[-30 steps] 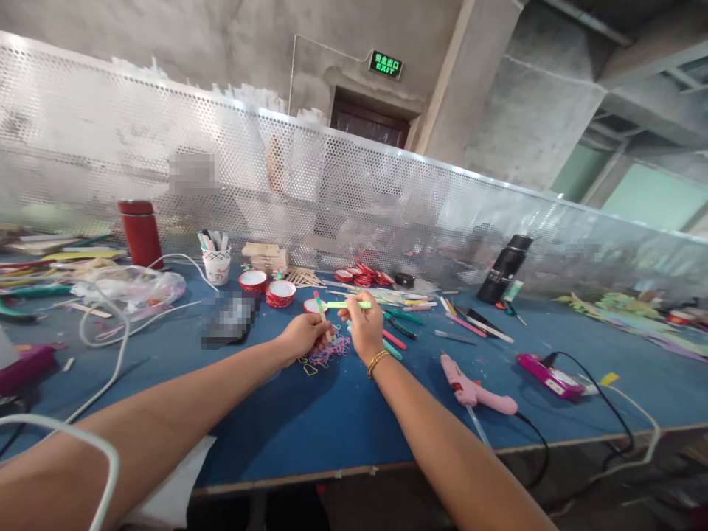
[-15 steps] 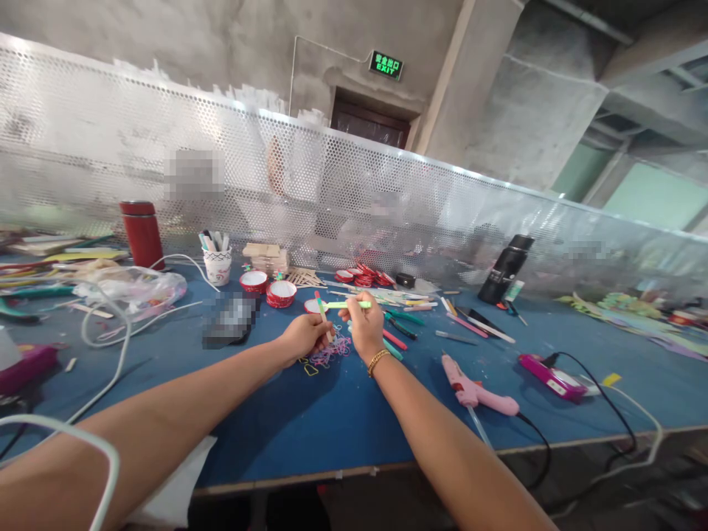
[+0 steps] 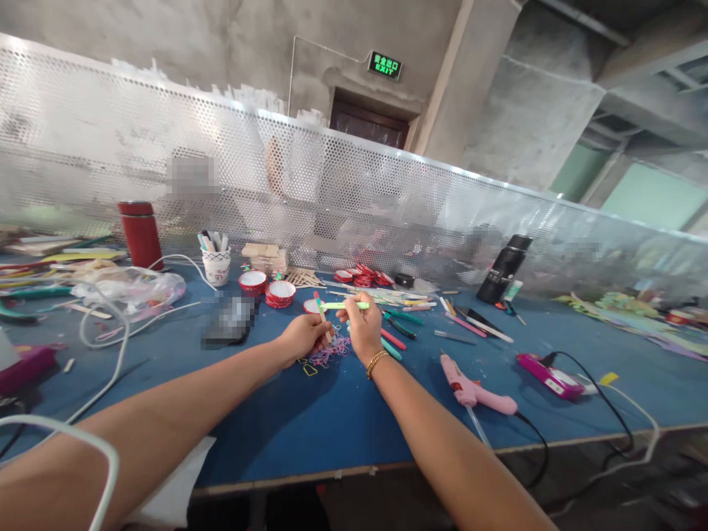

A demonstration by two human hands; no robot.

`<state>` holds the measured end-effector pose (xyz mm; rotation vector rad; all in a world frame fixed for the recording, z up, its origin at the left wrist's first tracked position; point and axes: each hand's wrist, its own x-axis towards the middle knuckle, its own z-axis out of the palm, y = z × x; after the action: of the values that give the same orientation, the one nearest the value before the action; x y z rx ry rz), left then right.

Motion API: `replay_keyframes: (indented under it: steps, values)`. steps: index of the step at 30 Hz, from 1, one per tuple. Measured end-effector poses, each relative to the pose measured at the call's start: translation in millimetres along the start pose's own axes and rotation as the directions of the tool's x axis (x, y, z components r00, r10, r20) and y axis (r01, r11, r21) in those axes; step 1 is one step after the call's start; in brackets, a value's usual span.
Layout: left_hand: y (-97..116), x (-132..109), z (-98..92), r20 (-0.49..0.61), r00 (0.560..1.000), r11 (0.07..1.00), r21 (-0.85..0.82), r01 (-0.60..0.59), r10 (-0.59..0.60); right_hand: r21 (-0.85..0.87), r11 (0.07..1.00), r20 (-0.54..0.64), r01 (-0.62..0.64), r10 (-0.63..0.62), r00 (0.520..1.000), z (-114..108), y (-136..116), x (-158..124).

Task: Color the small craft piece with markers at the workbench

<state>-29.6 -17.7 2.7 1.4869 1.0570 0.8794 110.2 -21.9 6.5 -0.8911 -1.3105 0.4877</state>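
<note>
A flat wooden craft stick [image 3: 327, 333] with red and green colouring at its upper end is pinched in my left hand [image 3: 303, 339]. My right hand [image 3: 365, 330] grips a light green marker [image 3: 354, 305], held level with its tip at the green part of the stick. Whether the tip touches the wood is too small to tell. Below both hands lies a heap of pink, purple and yellow paper clips or small bands [image 3: 326, 356]. Just behind the stick sits a round red-rimmed white piece [image 3: 310, 306]. Red and teal markers [image 3: 393, 339] lie beside my right wrist.
A pink glue gun [image 3: 479, 392] with its cord lies at the right, near a purple box [image 3: 549, 377]. A phone [image 3: 229, 318], a cup of markers [image 3: 215, 265] and a red bottle [image 3: 139, 234] stand left. Black bottle [image 3: 504, 269] stands back right. White cables [image 3: 120, 354] loop at left.
Both hands stay in almost the same place. The marker's tip appears slightly further left along the stick's coloured end.
</note>
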Motion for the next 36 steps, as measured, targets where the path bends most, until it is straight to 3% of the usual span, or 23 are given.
replay_keyframes:
  steps: [36]
  values:
    - [-0.1, 0.1, -0.1, 0.011, 1.0, 1.0, -0.004, 0.008, -0.008, 0.023, 1.0, -0.014, -0.014, 0.014, 1.0, -1.7, 0.6, 0.6]
